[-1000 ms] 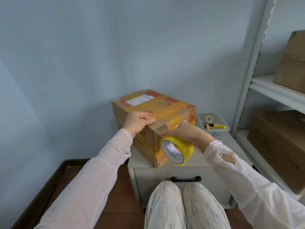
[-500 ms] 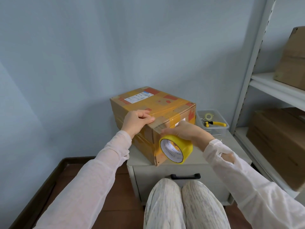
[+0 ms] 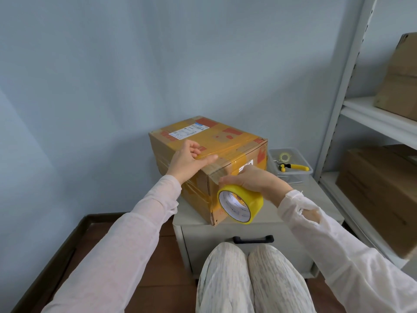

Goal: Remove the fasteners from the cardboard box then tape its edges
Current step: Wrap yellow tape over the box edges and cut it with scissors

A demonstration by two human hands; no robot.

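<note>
On the surface (image 3: 316,193) sits the box (image 3: 225,143). Left hand (image 3: 188,160) presses its top edge, grip apart. Right hand (image 3: 255,181) has its grip clamped on the tape roll (image 3: 240,206).

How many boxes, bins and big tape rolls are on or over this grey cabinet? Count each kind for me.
cardboard box: 1
clear plastic bin: 1
yellow tape roll: 1, held in the right hand
Total: 3

The label (image 3: 185,131) print on the cardboard box (image 3: 225,144) is too small to read.
</note>
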